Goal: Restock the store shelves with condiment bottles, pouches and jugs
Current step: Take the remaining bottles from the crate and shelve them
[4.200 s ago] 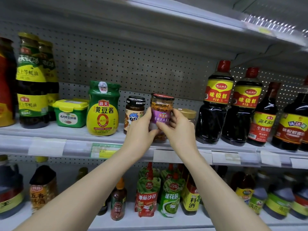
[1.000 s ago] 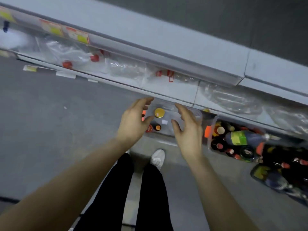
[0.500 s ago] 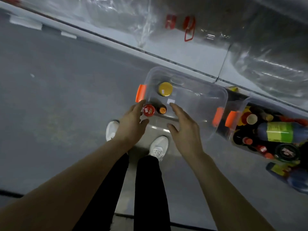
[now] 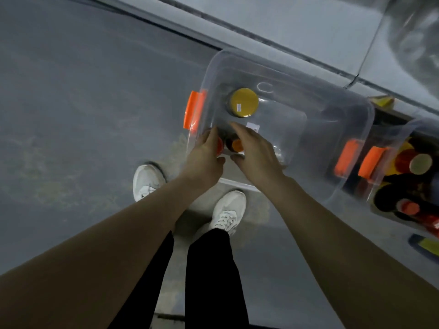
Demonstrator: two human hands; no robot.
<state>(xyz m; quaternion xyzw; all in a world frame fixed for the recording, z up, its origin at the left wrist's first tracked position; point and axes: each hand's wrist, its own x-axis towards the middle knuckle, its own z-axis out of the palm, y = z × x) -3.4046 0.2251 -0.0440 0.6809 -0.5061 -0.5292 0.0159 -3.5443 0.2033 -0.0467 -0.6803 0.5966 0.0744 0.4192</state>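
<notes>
A clear plastic bin (image 4: 332, 110) with orange latches stands on the floor below me. Inside it a jar with a yellow lid (image 4: 243, 102) stands upright. Near the bin's front left corner are a red-capped bottle (image 4: 219, 145) and an orange-capped bottle (image 4: 237, 145). My left hand (image 4: 205, 157) reaches down over the red cap with straight fingers. My right hand (image 4: 255, 150) hovers over the orange cap, fingers extended. Neither hand holds anything.
A second clear bin (image 4: 408, 176) full of bottles and jars stands to the right. The shelf base (image 4: 308, 27) runs along the top. My white shoes (image 4: 147, 179) stand on the grey floor just in front of the bin.
Earlier both hands set a jar on the shelf. Since then the view has dropped to the floor bin, and both hands have moved down into its front left corner.
</notes>
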